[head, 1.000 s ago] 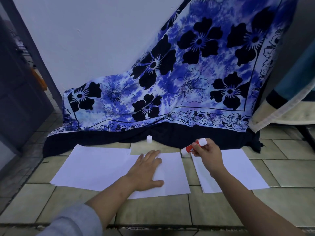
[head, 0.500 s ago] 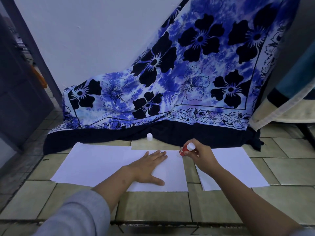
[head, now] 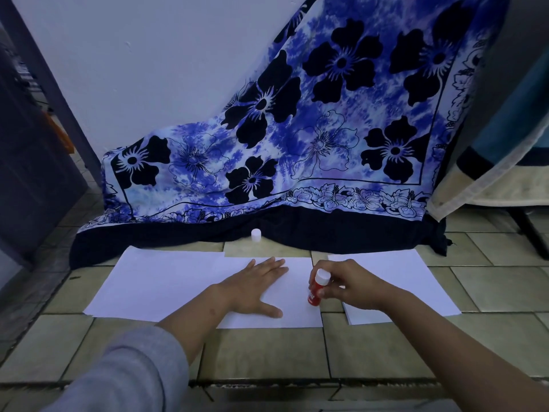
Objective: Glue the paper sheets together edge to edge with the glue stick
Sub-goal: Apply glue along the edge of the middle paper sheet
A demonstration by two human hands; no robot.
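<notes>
Here, glue stick (head: 316, 289) in right hand (head: 352, 285)

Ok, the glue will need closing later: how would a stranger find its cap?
From the big blue flowered cloth on the wall, drop to its dark hem. In front of the hem, on the floor tile beyond the white paper sheets, stands a small white cylindrical cap, the only loose object there.

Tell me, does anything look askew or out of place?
The left sheet and the middle sheet meet with a step: their far and near edges do not line up. Nothing looks spilled or torn.
</notes>
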